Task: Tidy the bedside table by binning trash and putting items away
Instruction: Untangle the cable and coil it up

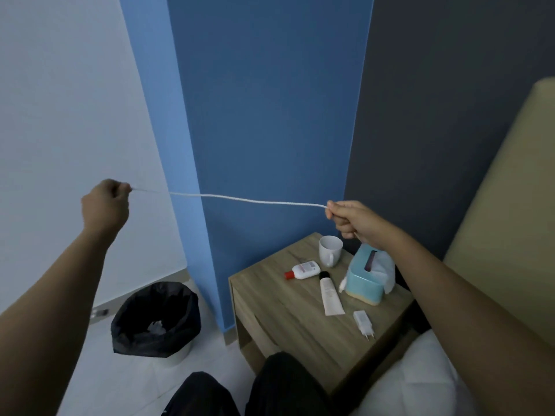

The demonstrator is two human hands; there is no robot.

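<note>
Cable (240, 200): a thin white cord, stretched almost level in the air between your two hands, above the floor and the table's near-left corner.
Left hand (105, 205): you pinch one end of the cable between thumb and fingertips, fingers curled in, arm reaching out in front of the pale wall.
Right hand (351, 217): your fingers curl round the other end in a closed fist, held above the back of the table.
Mug (329, 250): white, upright, at the back of the table just below your right hand.
Tissue box (363, 274): teal, a white tissue sticking out, to the right of the mug.
Bottle (303, 270): small, white, red cap, lying on its side near the mug.
Tube (330, 295): pale with a black cap, lying flat beside the tissue box.
Charger plug (362, 321): white, lying near the table's front edge.
Bedside table (285, 313): wooden, against the blue wall, next to the bed.
Bin (126, 334): black liner, on the floor left of the table, some pale scrap inside.
</note>
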